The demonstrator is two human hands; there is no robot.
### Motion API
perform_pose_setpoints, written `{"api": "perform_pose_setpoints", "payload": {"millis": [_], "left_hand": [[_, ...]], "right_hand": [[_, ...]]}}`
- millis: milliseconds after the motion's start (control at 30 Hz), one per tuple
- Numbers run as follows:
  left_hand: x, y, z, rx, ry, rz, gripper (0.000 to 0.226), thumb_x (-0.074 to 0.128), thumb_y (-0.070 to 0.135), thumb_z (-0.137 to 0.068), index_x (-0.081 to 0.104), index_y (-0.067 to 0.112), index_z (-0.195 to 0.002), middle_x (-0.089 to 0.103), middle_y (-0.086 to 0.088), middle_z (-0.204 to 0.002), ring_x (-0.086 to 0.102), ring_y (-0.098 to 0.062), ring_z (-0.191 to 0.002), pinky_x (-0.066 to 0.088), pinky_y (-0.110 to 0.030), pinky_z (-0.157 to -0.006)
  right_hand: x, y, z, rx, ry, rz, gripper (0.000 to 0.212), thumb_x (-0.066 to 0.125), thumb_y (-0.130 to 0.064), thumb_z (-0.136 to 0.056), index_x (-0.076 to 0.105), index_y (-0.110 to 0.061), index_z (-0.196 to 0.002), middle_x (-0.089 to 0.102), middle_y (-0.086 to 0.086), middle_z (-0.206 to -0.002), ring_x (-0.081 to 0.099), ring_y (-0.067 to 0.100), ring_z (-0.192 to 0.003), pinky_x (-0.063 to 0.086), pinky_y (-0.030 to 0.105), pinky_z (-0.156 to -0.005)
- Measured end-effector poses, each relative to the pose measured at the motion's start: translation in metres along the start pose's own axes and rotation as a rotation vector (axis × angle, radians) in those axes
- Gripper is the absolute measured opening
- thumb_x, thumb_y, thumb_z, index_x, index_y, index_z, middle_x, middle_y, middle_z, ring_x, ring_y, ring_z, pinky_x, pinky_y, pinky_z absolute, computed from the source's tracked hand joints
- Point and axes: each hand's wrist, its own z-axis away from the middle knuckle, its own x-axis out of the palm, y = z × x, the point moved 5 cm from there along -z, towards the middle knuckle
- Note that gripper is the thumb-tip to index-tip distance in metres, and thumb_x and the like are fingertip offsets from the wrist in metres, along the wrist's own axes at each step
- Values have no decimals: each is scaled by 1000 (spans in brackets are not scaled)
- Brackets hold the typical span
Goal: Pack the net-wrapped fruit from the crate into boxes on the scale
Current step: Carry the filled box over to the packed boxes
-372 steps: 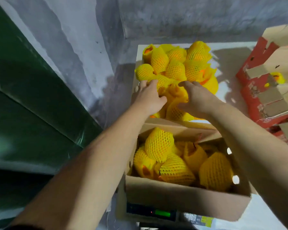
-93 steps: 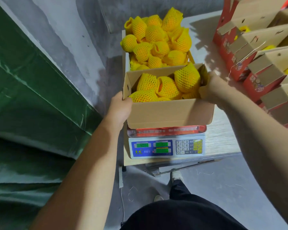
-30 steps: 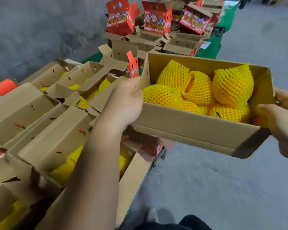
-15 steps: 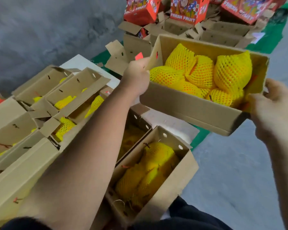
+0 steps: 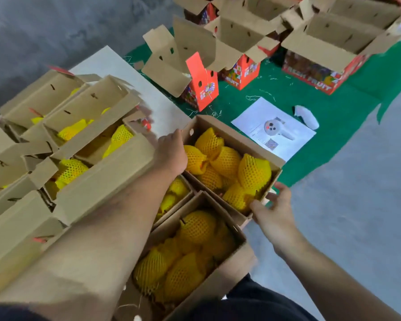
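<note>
change: filled box [image 5: 239, 144] lowered from mid-air to white table [image 5: 125, 72] edge, beside another filled box [image 5: 229, 269] | grip: left hand [image 5: 171, 151], right hand [image 5: 272, 210] clasp its ends | meaning: weighed box stored

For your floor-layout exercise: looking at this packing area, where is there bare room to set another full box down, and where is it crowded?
Free: the grey floor right of the held box, and white board between the filled boxes and red cartons. The green mat has a gap beyond the paper sheet. Crowded: left side, packed edge to edge.
</note>
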Motion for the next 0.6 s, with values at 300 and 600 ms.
{"api": "perform_pose_setpoints", "payload": {"millis": [300, 600], "left_hand": [[-8, -66, 222, -94, 229, 423, 31, 51, 30, -108, 66, 31, -135, 52, 14, -147, 35, -5, -135, 28, -34, -115], [36, -107, 364, 94, 221, 125, 56, 41, 67, -101, 82, 30, -97, 77, 14, -106, 64, -24, -113, 29, -50, -118]], "right_hand": [[2, -55, 26, -383, 174, 502, 96, 78, -30, -84, 17, -30, -158, 20, 5, -161, 21, 32, -146, 26, 51, -119], [40, 0, 100, -635, 91, 596, 71, 69, -43, -82, 44, -19, -144, 39, 7, -132, 34, 27, -127, 33, 41, -103]]}}
